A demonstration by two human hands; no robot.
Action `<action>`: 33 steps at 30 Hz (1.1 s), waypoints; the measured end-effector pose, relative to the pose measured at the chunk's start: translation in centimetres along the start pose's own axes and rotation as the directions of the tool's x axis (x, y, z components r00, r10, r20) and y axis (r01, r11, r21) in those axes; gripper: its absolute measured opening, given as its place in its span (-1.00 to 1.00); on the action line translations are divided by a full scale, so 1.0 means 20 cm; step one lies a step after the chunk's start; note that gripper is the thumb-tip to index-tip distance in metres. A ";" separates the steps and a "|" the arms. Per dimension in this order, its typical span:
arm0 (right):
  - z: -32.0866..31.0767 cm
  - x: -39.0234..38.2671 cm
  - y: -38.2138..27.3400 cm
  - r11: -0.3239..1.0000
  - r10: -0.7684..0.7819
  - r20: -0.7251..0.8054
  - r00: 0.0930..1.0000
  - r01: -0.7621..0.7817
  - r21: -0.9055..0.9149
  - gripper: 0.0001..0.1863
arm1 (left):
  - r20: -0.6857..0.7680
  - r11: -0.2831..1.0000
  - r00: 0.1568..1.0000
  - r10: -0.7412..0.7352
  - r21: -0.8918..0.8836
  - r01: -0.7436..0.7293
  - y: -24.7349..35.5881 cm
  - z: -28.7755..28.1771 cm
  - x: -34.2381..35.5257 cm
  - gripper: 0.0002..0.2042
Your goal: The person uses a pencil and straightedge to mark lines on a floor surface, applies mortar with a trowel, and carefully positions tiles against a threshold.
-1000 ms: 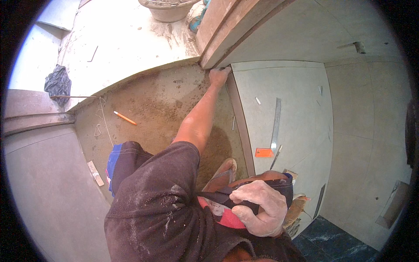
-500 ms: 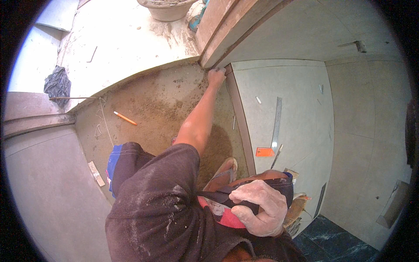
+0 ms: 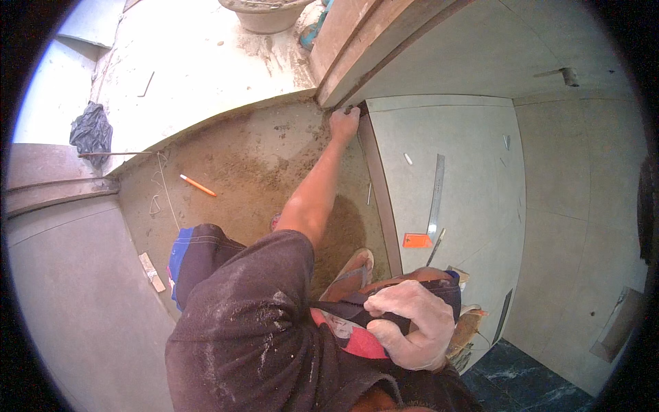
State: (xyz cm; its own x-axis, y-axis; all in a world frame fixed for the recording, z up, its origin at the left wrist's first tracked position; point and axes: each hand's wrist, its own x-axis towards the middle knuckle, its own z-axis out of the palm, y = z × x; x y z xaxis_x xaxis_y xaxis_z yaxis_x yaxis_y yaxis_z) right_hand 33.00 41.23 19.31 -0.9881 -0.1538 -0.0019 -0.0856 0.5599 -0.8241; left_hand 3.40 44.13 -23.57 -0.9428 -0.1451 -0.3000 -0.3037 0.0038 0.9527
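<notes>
My left arm stretches forward over the sandy, mortar-covered floor recess (image 3: 240, 144). At its end my left hand (image 3: 344, 125) is closed at the corner where the brown door frame (image 3: 336, 75) meets the strip-like edge (image 3: 379, 185) of the raised tile. Its fingertips are hidden, and so is anything they hold. My right hand (image 3: 415, 324), pale with dust, hovers over my bent knee, its fingers loosely curled and the thumb apart from them. I see nothing between them.
On the right-hand tile (image 3: 473, 178) lie a metal try square (image 3: 434, 199) with an orange handle, a dark pen-like stick (image 3: 436, 247) and a small white piece (image 3: 408, 158). An orange pencil-like marker (image 3: 198, 185) rests in the recess. A mortar basin (image 3: 268, 15) and black plastic bag (image 3: 91, 134) stand beyond.
My left hand has shifted slightly at the corner, and a dark spot now shows beside its fingers. My right hand stays almost where it was.
</notes>
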 end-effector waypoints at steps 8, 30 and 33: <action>-0.27 0.11 0.14 0.976 0.213 -0.097 0.972 -0.215 -0.015 -0.78 | -0.122 0.997 0.990 -0.071 0.006 0.072 -0.17 -0.13 0.07 -0.66; -0.06 1.00 1.47 0.987 0.030 -0.025 0.999 -0.034 -0.159 -0.69 | 0.727 0.449 0.685 -0.044 -0.599 0.664 0.35 -0.51 -0.27 -0.67; -0.10 1.01 1.49 0.985 0.170 -0.022 0.985 -0.170 -0.021 -0.70 | 0.752 0.544 0.659 -0.007 -0.551 0.634 0.40 -0.47 -0.27 -0.71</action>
State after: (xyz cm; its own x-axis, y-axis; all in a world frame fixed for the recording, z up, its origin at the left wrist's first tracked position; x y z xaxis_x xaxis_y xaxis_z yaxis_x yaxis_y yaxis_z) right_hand 10.18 56.44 -4.04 -0.9909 -0.0388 -0.1292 0.0810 0.5949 -0.7997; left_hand 7.47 35.61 -13.94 -0.7226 0.6483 -0.2398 -0.6869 -0.6346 0.3541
